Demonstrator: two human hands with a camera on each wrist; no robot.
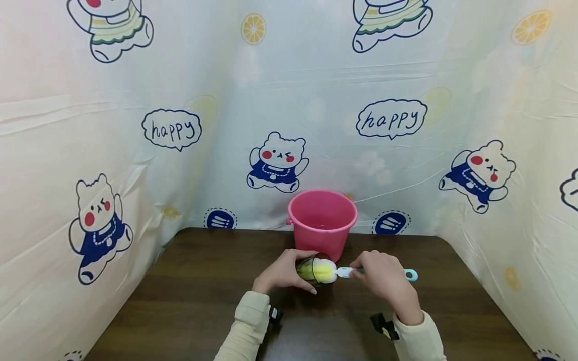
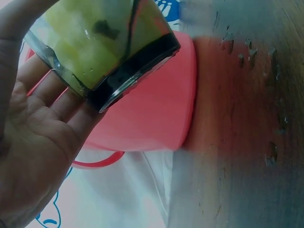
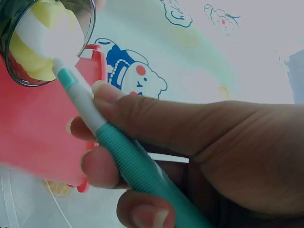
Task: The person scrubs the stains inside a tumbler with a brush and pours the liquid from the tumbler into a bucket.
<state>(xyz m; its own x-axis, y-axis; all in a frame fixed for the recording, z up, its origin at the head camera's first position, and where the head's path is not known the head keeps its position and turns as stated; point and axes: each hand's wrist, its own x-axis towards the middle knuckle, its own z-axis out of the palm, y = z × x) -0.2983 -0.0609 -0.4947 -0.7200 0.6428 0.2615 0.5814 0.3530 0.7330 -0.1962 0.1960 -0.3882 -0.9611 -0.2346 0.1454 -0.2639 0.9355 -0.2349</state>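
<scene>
A clear glass with a dark base lies tilted on its side, its mouth turned to the right. My left hand grips it, thumb and fingers round its wall. Inside the glass sits the yellow and white sponge head of a bottle brush. My right hand holds the brush by its ribbed teal and white handle, fingers curled round it. In the right wrist view the sponge fills much of the glass mouth.
A pink bucket stands just behind the hands, near the back of the dark wooden table. Water drops dot the tabletop. A printed cloth with bears hangs behind and at both sides.
</scene>
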